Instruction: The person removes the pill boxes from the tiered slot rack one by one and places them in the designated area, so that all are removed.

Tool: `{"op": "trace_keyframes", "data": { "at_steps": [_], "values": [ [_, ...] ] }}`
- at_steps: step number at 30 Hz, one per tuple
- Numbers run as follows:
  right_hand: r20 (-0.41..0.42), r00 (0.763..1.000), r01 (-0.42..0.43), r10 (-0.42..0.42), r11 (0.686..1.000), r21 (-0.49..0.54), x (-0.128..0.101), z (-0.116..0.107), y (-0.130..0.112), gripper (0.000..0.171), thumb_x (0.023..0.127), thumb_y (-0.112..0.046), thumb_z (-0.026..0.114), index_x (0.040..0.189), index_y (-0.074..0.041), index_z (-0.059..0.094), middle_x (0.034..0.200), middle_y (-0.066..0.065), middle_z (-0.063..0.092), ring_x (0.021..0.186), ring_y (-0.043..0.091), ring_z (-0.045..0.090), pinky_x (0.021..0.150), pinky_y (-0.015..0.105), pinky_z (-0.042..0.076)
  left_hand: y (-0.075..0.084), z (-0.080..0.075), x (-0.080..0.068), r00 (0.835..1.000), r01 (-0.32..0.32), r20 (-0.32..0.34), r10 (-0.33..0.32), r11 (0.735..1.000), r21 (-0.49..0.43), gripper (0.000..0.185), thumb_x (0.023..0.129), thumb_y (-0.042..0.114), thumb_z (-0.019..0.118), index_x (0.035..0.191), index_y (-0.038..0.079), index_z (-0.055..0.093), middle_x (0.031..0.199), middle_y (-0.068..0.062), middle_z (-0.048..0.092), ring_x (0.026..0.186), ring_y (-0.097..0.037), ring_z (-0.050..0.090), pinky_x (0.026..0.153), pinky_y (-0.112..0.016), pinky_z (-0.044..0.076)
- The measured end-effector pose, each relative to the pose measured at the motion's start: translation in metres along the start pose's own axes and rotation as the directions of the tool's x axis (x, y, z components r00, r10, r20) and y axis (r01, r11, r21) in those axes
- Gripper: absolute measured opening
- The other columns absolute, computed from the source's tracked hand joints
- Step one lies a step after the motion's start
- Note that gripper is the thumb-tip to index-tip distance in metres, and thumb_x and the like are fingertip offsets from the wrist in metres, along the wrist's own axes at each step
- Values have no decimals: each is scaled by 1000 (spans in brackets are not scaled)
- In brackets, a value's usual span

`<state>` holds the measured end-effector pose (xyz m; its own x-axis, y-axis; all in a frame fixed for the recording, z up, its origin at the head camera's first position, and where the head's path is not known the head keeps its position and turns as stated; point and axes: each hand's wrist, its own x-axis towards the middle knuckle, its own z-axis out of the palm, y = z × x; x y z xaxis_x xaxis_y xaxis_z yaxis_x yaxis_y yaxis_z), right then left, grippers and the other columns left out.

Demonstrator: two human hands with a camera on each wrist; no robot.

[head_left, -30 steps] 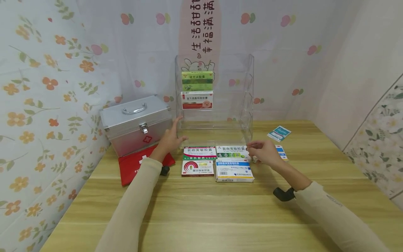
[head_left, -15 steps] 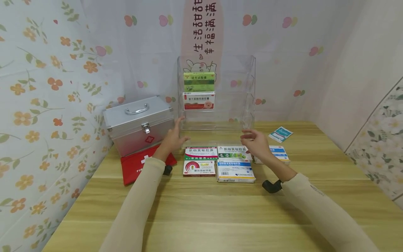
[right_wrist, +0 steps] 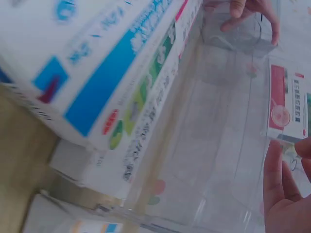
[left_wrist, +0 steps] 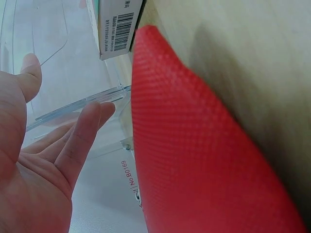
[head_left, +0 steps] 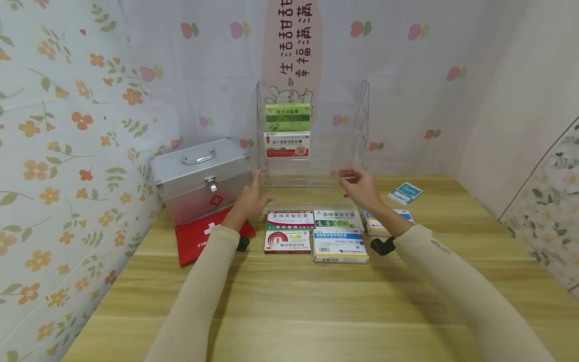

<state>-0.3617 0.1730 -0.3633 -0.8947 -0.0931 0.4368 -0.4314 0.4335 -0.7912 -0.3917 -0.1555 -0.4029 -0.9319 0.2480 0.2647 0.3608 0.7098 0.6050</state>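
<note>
With both hands spread-fingered at the clear acrylic rack (head_left: 316, 171) on the tabletop (head_left: 316, 301), left hand (head_left: 251, 198) at its left edge, right hand (head_left: 359, 186) at its right front, a clumsy shove could tip it and spill its two medicine boxes (head_left: 287, 130).

- Medicine boxes: 7 total – 2 in clear rack (head_left: 312, 166), 5 on worktop (head_left: 316, 301)
- Metal case (head_left: 201, 178): 1
- Red pouch (head_left: 199, 239): 1
- Sachet (head_left: 404, 192): 1
- Hands: 2
</note>
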Motion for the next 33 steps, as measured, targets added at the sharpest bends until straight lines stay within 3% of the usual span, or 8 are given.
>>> {"op": "trace_keyframes", "data": {
  "at_steps": [8, 12, 16, 22, 33],
  "values": [
    [-7, 997, 80, -81, 993, -89, 24, 15, -15, 27, 94, -11, 67, 118, 0, 68, 119, 17, 67, 101, 30, 66, 61, 19, 52, -2, 3, 0, 1000, 23, 12, -23, 1000, -14, 92, 91, 22, 74, 154, 33, 8, 62, -11, 47, 46, -24, 46, 51, -38, 47],
    [-16, 997, 77, -80, 989, -127, 32, 22, -19, 29, 93, -12, 67, 120, -2, 68, 121, 14, 67, 106, 28, 66, 68, 25, 53, -3, 4, 1, 1000, 17, 15, -17, 1000, -9, 92, 91, 22, 74, 154, 32, 8, 60, -8, 43, 45, -21, 42, 49, -37, 45],
    [-25, 995, 90, -93, 992, -86, 44, 31, -22, 31, 92, -8, 66, 122, 0, 66, 123, 16, 66, 111, 32, 63, 84, 37, 55, -2, 3, 1, 1000, 10, 10, -10, 1000, -5, 92, 91, 22, 74, 154, 31, 8, 58, -8, 43, 44, -20, 40, 47, -36, 44],
    [-25, 994, 106, -108, 991, -75, 64, 44, -30, 37, 90, -7, 67, 126, 1, 63, 131, 19, 61, 121, 36, 57, 99, 46, 47, -1, 1, 1, 1000, 11, -6, -11, 1000, 3, 92, 90, 22, 75, 154, 30, 9, 61, -10, 46, 46, -23, 45, 52, -39, 46],
    [69, 995, 83, -76, 990, -112, 88, 56, -46, 55, 87, -6, 69, 139, -5, 53, 147, 16, 47, 134, 35, 45, 105, 46, 42, -3, 3, 1, 1000, 16, -4, -16, 999, -30, 92, 90, 20, 74, 154, 31, 10, 59, -10, 47, 44, -23, 46, 47, -36, 46]
  ]
}}
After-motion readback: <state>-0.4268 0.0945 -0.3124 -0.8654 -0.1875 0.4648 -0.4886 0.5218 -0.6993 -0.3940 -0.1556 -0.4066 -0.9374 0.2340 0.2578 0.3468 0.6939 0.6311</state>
